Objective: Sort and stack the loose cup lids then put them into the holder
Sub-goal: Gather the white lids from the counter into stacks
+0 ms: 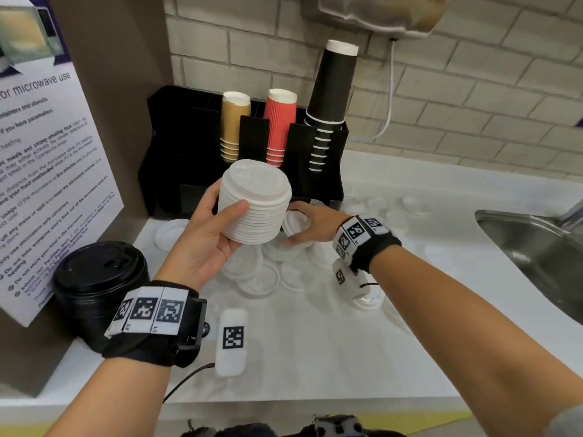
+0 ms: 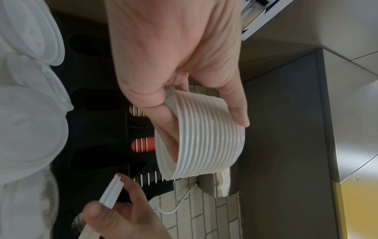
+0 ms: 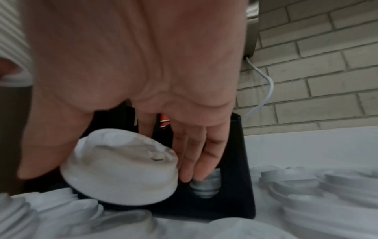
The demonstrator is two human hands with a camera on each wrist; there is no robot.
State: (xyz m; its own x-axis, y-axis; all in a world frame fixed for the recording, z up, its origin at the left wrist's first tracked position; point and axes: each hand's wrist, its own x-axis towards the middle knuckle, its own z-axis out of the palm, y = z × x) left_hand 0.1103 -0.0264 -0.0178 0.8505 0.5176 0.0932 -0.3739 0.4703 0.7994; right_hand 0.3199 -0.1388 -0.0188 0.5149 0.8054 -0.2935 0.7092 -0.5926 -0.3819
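Just near the black holder (image 1: 195,146), the left hand (image 1: 202,234) clamps the white lid stack (image 1: 255,206) while the right hand (image 1: 315,222) pinches a loose lid (image 1: 295,223), apparently mid-stacking; next, seat it squarely on the stack.

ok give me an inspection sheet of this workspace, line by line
surface: white counter, with loose lids over its middle and back
job's things: stack of white lids held in the air; loose white lids on the counter; black holder against the wall with tan, red and black cups standing in it
clutter: stack of black lids at the left; sign on microwave use behind it
grippers: left hand has its grip round the white stack; right hand pinches a single white lid
cables: white cord down the brick wall; thin black lead by the left wrist
surroundings: steel sink at the right, brick wall behind
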